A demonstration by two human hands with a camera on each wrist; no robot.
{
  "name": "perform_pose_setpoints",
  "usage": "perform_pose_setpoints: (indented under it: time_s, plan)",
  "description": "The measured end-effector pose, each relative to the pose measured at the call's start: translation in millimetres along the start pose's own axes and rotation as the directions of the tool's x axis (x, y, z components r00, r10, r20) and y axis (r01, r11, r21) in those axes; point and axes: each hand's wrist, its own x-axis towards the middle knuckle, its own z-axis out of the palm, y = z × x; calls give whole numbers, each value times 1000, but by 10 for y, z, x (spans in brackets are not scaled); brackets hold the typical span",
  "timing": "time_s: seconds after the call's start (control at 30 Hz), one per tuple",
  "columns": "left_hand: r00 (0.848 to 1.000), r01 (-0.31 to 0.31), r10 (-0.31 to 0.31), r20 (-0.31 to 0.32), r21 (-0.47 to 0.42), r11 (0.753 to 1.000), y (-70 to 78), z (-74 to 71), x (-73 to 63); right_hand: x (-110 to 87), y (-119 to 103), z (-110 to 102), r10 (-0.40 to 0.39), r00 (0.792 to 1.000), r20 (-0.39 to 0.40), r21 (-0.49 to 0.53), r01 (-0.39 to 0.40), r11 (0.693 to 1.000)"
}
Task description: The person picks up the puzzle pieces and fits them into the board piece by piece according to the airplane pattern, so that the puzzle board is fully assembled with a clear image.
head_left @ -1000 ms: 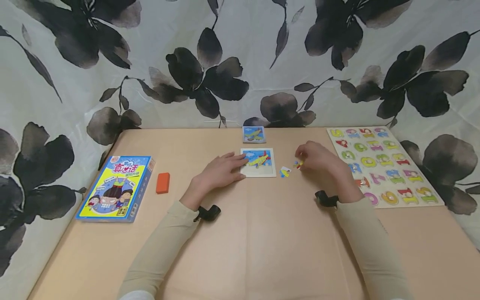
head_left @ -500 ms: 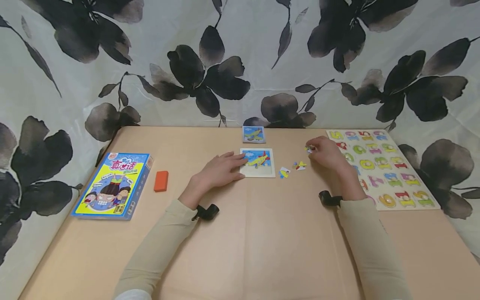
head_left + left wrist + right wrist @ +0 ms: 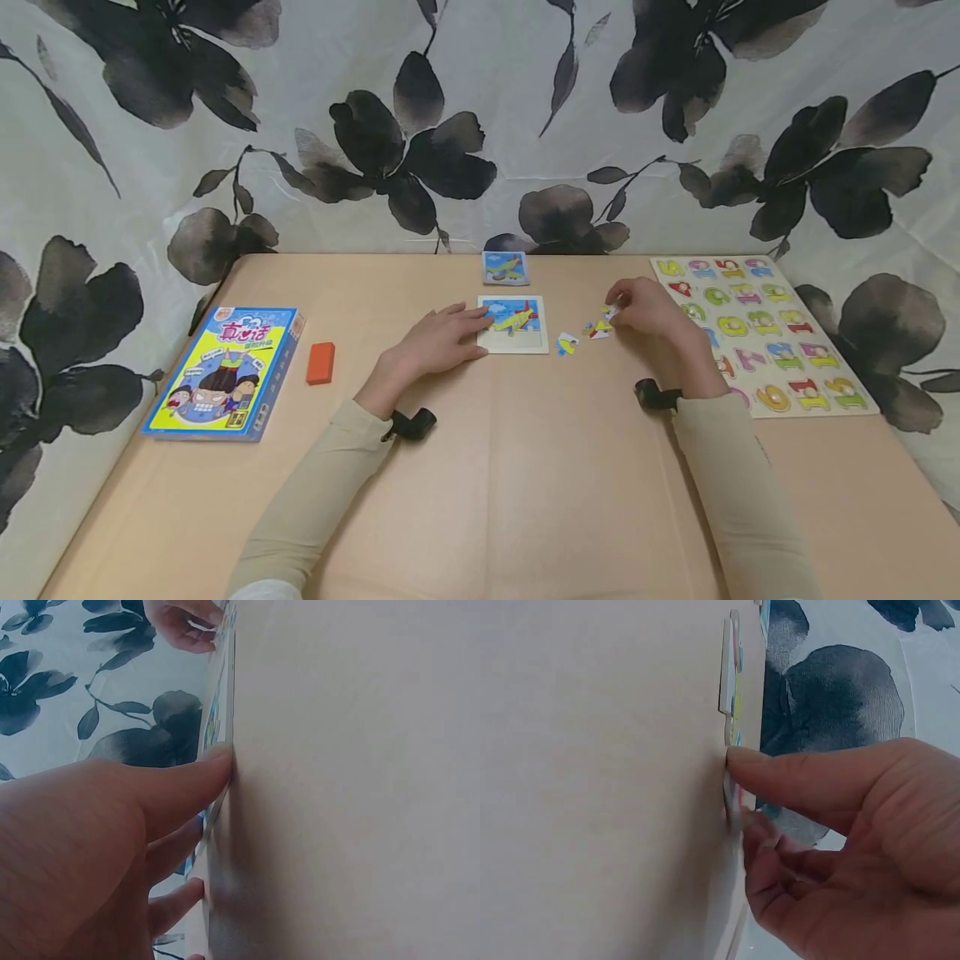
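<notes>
A small white-bordered puzzle board point(image 3: 517, 347) with a yellow airplane on blue sky lies mid-table. My left hand point(image 3: 438, 342) rests at its left side with fingers extended; in the left wrist view the thumb point(image 3: 199, 778) touches the board's near edge. To the right of the board lie a loose puzzle piece point(image 3: 567, 343) and a small cluster of pieces point(image 3: 598, 330). At that cluster's far right edge, my right hand point(image 3: 651, 310) pinches a small puzzle piece point(image 3: 733, 806) between thumb and forefinger, low over the table. The fingers partly hide that piece.
Behind the board lies a small card point(image 3: 506, 267) with a similar airplane picture. A large sheet of colourful figures point(image 3: 757, 367) lies at the right, partly under my right forearm. At the left are a blue-and-yellow box point(image 3: 225, 371) and an orange block point(image 3: 321, 363).
My right hand left some pieces on the table and moved away to the right with a piece, then came slightly back toward the cluster. The left hand stayed at the board.
</notes>
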Motion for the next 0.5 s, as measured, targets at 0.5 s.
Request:
perform_pose_setpoints:
  time_s: [0.5]
  plan:
    - [1000,1,-1,-3,-6,1000,-8,1,-9,-48,-358,51,-69,993,-94,147,83,986]
